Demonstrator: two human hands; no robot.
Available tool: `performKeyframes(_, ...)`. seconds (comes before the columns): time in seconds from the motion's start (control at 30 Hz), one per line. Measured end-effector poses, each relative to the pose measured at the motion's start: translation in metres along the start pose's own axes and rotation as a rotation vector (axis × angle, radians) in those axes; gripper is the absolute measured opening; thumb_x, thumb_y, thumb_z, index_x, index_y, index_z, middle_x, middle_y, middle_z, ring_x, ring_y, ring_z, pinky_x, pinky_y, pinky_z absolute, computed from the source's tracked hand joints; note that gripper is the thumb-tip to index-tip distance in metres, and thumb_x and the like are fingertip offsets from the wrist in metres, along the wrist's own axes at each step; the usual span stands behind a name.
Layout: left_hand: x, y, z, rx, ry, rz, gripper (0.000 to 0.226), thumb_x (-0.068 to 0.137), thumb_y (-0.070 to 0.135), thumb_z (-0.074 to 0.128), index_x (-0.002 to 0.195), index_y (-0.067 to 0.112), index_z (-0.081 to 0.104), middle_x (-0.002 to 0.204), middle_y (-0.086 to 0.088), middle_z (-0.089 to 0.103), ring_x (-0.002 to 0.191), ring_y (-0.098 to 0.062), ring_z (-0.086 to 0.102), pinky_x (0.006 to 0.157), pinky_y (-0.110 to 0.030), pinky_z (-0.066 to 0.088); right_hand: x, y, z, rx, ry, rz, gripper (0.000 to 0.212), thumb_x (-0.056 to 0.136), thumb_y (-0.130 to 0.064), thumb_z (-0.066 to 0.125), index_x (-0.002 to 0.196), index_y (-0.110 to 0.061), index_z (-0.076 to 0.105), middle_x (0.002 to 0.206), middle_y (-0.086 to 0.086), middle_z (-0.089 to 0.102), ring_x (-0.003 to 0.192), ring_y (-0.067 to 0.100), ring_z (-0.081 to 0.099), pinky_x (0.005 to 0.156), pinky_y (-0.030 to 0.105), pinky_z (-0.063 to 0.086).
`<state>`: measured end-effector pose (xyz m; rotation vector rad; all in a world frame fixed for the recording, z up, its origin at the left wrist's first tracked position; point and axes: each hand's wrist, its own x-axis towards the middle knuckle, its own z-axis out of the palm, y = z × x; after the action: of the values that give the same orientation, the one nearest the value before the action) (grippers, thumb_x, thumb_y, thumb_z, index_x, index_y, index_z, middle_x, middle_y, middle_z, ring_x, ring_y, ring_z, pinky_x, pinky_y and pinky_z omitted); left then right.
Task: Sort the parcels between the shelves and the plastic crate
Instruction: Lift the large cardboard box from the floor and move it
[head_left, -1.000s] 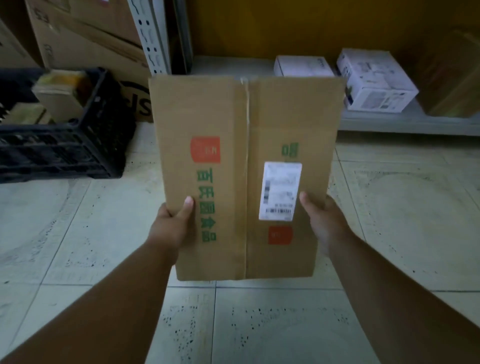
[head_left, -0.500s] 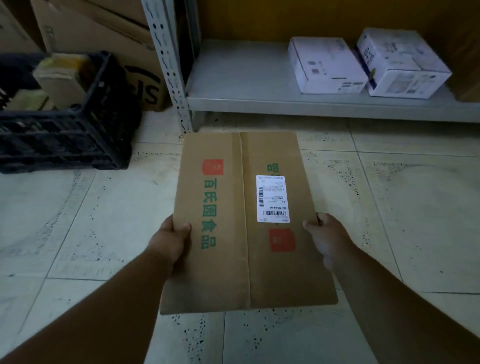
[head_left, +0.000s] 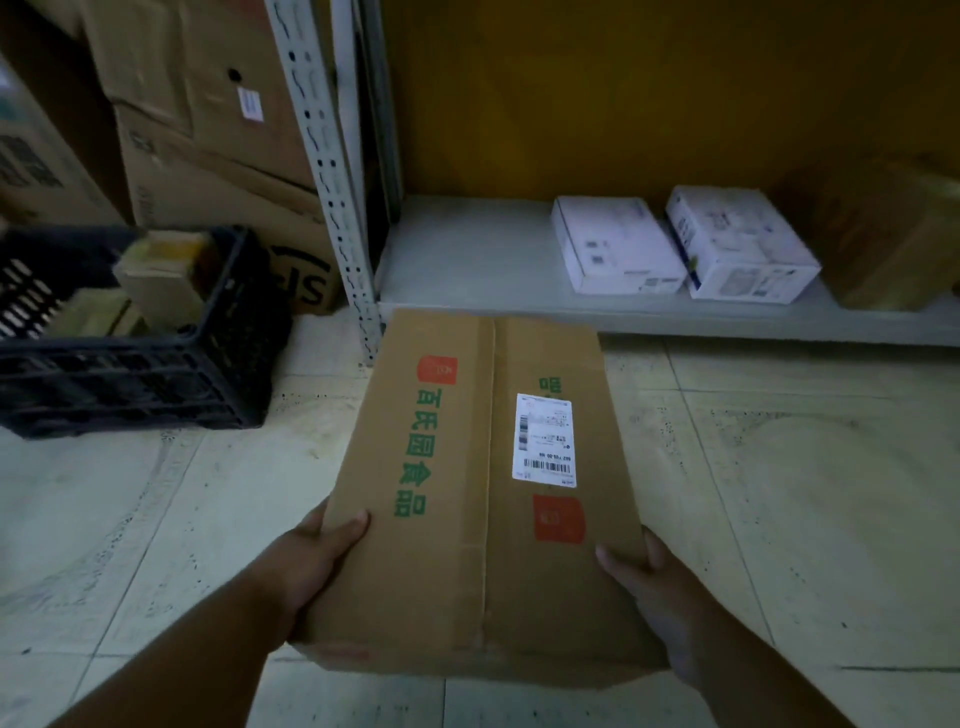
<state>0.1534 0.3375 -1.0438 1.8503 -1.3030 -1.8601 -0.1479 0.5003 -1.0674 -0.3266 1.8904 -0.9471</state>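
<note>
Between both hands: brown parcel (head_left: 483, 499), held flat above the tiled floor (head_left: 779, 493)
Left hand (head_left: 306, 558): grasps near-left edge, thumb on top
Right hand (head_left: 654, 587): grasps near-right edge, thumb on top
Parcel top: white label (head_left: 544, 439), green lettering, taped seam
Ahead: low grey shelf (head_left: 467, 270) bearing two white boxes (head_left: 615, 244)
Left: black plastic crate (head_left: 156, 358) holding small parcels

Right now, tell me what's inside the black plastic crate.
The black crate holds a tan parcel leaning inside, with yellowish packages beside it. Its walls hide anything lower.
</note>
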Motion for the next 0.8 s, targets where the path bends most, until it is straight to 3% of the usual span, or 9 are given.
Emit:
performKeyframes(0.17,-0.017,0.087,-0.027,0.076,0.036,0.148,0.041,0.095,0.051,0.06,0.134,0.044,0.053,0.105,-0.001,0.075,0.094,-0.029,0.072,0.09,-0.047,0.056,-0.021,-0.094,-0.007,0.031,0.063,-0.092,0.049,0.082,-0.047,0.08,0.125,-0.046,0.058,0.119,-0.002,0.07,0.109,0.029,0.066,0.097,0.058,0.053)
performKeyframes(0.33,0.0,0.157,-0.051,0.036,-0.004,0.203,0.043,0.094,0.052,0.062,0.134,0.04,0.054,0.111,-0.004,0.072,0.098,-0.031,0.07,0.091,-0.05,0.057,-0.019,-0.191,-0.008,-0.051,0.033,-0.183,0.035,0.093,-0.034,0.071,0.126,-0.027,0.059,0.108,0.004,0.075,0.097,0.029,0.072,0.088,0.053,0.058)
performKeyframes(0.4,0.017,0.172,-0.05,0.014,-0.024,0.199,0.038,0.094,0.052,0.061,0.13,0.04,0.054,0.112,-0.005,0.072,0.098,-0.033,0.07,0.09,-0.053,0.057,-0.001,-0.211,-0.008,-0.059,0.029,-0.187,0.033,0.096,-0.03,0.068,0.128,-0.024,0.059,0.106,0.005,0.077,0.094,0.028,0.074,0.083,0.047,0.06)
performKeyframes(0.47,0.041,0.179,-0.044,-0.04,-0.039,0.185,0.032,0.097,0.048,0.059,0.128,0.041,0.052,0.112,-0.008,0.072,0.098,-0.035,0.071,0.087,-0.053,0.058,0.029,-0.218,-0.008,-0.067,0.027,-0.199,0.032,0.097,-0.027,0.067,0.128,-0.021,0.06,0.106,0.006,0.077,0.094,0.029,0.075,0.085,0.049,0.06)
performKeyframes(0.6,0.089,0.184,-0.032,-0.105,-0.069,0.155,0.031,0.102,0.041,0.054,0.132,0.036,0.051,0.11,-0.013,0.072,0.095,-0.036,0.071,0.071,-0.045,0.06,0.085,-0.228,0.001,-0.098,-0.002,-0.216,0.027,0.097,-0.023,0.067,0.123,-0.015,0.062,0.106,0.01,0.076,0.093,0.03,0.074,0.083,0.045,0.06)
performKeyframes(0.7,0.112,0.196,-0.026,-0.115,-0.031,0.179,0.034,0.102,0.038,0.054,0.136,0.031,0.053,0.107,-0.012,0.071,0.09,-0.033,0.07,0.072,-0.041,0.058,0.107,-0.231,0.006,-0.15,-0.002,-0.262,0.042,0.087,-0.025,0.079,0.123,-0.016,0.06,0.112,0.009,0.073,0.096,0.026,0.072,0.082,0.042,0.059)
performKeyframes(0.8,0.12,0.21,-0.024,-0.055,0.05,0.198,0.04,0.101,0.041,0.056,0.138,0.028,0.054,0.107,-0.011,0.071,0.093,-0.033,0.069,0.084,-0.047,0.058,0.109,-0.238,0.007,-0.323,-0.069,-0.386,0.101,0.063,-0.042,0.093,0.148,-0.03,0.04,0.136,-0.002,0.061,0.119,0.02,0.062,0.101,0.048,0.052)
